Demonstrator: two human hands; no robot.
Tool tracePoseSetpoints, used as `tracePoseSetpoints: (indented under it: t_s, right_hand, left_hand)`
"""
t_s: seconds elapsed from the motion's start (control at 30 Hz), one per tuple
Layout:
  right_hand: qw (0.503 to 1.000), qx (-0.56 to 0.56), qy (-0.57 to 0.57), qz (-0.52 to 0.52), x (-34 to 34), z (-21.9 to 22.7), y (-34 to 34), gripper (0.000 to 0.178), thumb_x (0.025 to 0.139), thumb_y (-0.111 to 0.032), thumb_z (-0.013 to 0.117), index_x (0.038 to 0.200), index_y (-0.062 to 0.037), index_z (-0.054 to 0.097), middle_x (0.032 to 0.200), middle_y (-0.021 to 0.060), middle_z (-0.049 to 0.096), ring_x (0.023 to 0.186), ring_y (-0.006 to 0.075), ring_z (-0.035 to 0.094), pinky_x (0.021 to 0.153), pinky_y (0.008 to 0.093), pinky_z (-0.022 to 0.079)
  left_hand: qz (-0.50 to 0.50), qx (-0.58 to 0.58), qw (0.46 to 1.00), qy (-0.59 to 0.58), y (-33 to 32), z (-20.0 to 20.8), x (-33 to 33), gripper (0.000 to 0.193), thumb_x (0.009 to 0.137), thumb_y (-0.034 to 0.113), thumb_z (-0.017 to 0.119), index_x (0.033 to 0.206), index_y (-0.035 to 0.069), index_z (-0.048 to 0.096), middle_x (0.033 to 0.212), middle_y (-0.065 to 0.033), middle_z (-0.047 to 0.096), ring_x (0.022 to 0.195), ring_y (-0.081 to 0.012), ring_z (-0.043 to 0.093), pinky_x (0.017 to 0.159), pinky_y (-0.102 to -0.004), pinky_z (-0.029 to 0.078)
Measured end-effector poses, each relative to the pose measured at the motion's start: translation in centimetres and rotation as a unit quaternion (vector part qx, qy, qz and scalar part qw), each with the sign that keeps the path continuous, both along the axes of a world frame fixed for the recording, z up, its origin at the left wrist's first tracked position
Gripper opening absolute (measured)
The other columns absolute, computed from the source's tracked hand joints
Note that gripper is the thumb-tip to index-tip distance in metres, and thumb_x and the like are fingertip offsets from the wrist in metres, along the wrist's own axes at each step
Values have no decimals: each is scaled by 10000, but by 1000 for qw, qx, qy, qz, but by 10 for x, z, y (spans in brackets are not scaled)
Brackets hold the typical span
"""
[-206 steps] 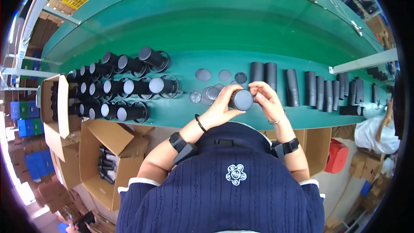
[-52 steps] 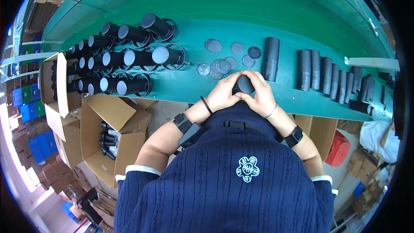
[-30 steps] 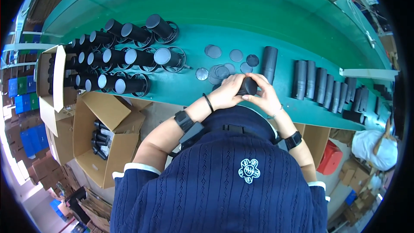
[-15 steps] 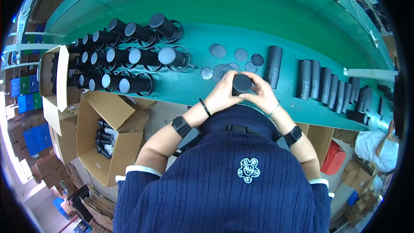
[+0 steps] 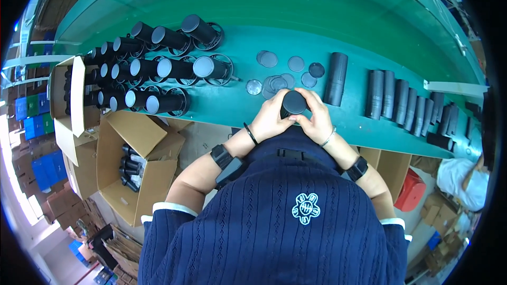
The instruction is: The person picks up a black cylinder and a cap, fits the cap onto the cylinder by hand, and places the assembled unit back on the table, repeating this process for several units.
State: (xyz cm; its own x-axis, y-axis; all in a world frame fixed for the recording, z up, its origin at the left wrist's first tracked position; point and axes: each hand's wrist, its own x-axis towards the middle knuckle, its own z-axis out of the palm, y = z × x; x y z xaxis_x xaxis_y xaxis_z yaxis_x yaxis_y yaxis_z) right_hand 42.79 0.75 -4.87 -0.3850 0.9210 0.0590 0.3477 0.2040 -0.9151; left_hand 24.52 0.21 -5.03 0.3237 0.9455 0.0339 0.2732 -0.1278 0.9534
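Both hands are wrapped round one black cylinder (image 5: 294, 102), held upright at the bench's near edge with its round dark top facing up. My left hand (image 5: 270, 119) grips its left side, and my right hand (image 5: 318, 120) its right side. The thumbs meet on the near side. Just beyond the hands lie several thin round discs (image 5: 278, 83), grey and dark, some overlapping. A ribbed black tube (image 5: 336, 79) stands to the right of the discs. The cylinder's lower part is hidden by my hands.
Rows of black cylinders on round bases (image 5: 211, 67) fill the left of the green bench (image 5: 253, 37). More black tubes (image 5: 388, 95) stand at the right. An open cardboard box (image 5: 119, 206) with black parts sits below left. Another person (image 5: 460, 182) is at the far right.
My hands and the cylinder have shifted very slightly left; the right fingers now close further over the cylinder's far side. Nothing else on the bench has visibly moved.
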Motion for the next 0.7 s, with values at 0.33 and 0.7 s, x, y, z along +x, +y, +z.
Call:
tracePoseSetpoints:
  t_s: [0.33,0.7]
  right_hand:
    - [989,-106,89,57,16,15,11,735,713,-192,821,1350,-50,485,1280,116,505,1168,252,536,979,332,460]
    - [999,-18,14,27,5,-3,3,767,738,-152,807,1393,-40,423,1283,110,526,1207,233,529,1015,346,445]
  left_hand:
    - [-15,-23,1000,13,5,-4,7,666,700,232,810,1222,20,455,1145,-222,596,1075,-415,591,882,-435,496]
    - [-11,-40,998,-46,-1,-11,-3,651,716,139,779,1267,-3,464,1193,-218,580,1122,-402,574,933,-407,475]
